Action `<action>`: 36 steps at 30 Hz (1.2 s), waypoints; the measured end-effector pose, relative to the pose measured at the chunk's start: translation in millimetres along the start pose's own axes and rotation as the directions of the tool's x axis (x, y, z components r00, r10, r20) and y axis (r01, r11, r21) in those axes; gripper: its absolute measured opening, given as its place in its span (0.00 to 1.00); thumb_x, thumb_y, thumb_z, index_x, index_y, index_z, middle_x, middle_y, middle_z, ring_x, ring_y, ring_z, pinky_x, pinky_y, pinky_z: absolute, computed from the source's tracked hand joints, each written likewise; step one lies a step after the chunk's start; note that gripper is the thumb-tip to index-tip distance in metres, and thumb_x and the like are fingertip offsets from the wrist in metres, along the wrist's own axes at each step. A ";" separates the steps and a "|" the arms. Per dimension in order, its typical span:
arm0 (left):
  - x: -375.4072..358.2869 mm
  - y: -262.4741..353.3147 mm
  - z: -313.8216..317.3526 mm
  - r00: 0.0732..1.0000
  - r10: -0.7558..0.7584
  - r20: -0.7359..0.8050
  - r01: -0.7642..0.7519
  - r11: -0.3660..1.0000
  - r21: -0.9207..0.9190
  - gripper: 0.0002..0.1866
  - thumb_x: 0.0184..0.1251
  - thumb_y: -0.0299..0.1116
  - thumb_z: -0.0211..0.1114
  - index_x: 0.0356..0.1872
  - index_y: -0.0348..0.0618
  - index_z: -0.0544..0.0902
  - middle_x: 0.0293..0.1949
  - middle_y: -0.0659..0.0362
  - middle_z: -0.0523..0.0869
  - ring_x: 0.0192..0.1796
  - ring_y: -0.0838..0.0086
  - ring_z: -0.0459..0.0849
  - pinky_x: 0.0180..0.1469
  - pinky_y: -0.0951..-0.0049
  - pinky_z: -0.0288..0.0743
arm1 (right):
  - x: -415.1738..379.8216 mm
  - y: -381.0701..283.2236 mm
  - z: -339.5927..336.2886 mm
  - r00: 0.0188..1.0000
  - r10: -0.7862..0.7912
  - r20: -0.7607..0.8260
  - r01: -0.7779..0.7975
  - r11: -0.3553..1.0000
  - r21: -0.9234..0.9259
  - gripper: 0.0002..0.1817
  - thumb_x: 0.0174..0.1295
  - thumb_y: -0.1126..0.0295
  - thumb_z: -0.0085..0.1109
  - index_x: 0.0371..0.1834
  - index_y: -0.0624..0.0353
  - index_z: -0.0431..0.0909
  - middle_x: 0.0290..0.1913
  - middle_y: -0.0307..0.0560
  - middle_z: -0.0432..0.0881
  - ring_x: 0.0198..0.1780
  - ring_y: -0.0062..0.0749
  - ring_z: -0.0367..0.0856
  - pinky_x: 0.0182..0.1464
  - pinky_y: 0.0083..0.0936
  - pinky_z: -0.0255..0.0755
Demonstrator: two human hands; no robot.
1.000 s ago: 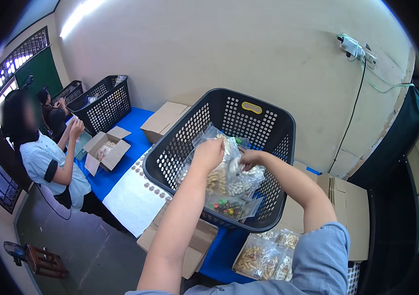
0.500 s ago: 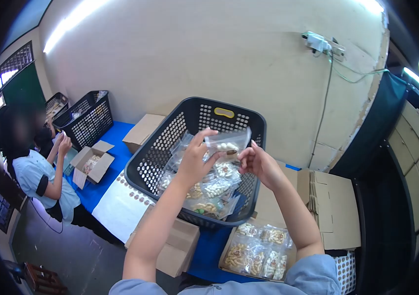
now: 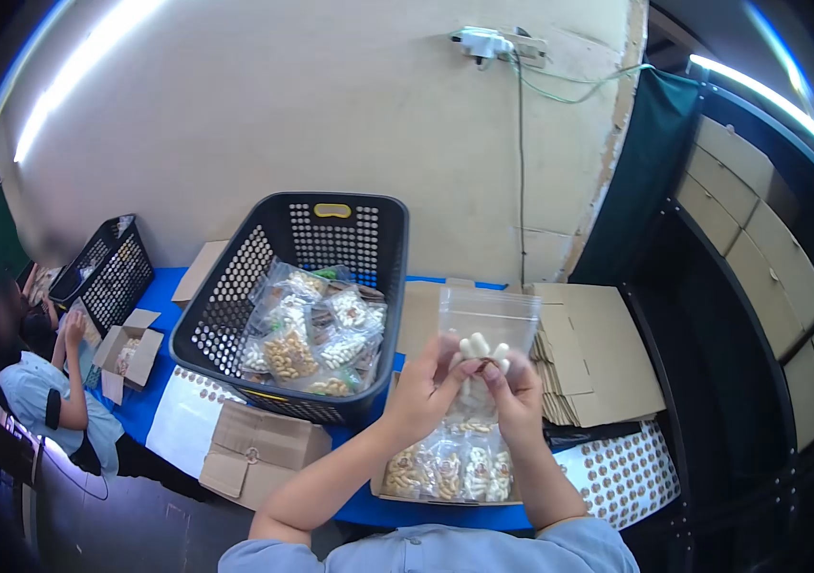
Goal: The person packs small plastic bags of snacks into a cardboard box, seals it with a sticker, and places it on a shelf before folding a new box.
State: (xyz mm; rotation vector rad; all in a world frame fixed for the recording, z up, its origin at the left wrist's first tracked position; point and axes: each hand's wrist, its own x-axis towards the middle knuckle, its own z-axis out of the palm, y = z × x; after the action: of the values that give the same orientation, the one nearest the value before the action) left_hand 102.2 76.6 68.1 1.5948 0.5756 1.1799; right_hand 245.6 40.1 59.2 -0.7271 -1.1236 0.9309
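A clear zip bag (image 3: 488, 313) with several white capsules (image 3: 481, 351) in it is held up in front of me. My left hand (image 3: 426, 387) grips its left side, and my right hand (image 3: 520, 401) grips the right. Both thumbs meet over the front, at a small brownish piece (image 3: 485, 365), perhaps a sticker. Below the hands sits an open cardboard box (image 3: 380, 485) with similar packed bags (image 3: 447, 475), some white, some tan. To the left, a black perforated basket (image 3: 225, 320) holds a heap of filled bags (image 3: 316, 329).
Flattened cartons (image 3: 608, 349) are stacked at the right, beside a sheet of round stickers (image 3: 622, 473). A closed carton (image 3: 259, 449) stands front left. Another person (image 3: 63, 392) works at the far left near a small open box (image 3: 130, 358) and another black basket (image 3: 111, 267).
My hands have moved from above the basket to over the box of packed bags, carrying the bag. My view has turned right. Both hands now press on the bag's front.
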 end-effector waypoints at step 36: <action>-45.7 -76.6 22.2 0.984 -0.105 0.142 0.084 0.985 0.149 0.17 0.69 0.32 0.65 0.54 0.38 0.75 0.48 0.57 0.82 0.53 0.76 0.79 0.57 0.74 0.70 | -48.2 49.3 -62.8 0.971 0.145 -0.189 -0.160 0.985 -0.066 0.08 0.64 0.70 0.64 0.40 0.64 0.83 0.41 0.43 0.84 0.44 0.22 0.80 0.47 0.20 0.73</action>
State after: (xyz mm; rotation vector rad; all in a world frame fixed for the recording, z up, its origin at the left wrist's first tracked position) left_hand 117.9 56.9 -20.2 1.7404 0.6423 0.9574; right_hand 286.4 17.1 -21.5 -0.9574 -0.9567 0.9303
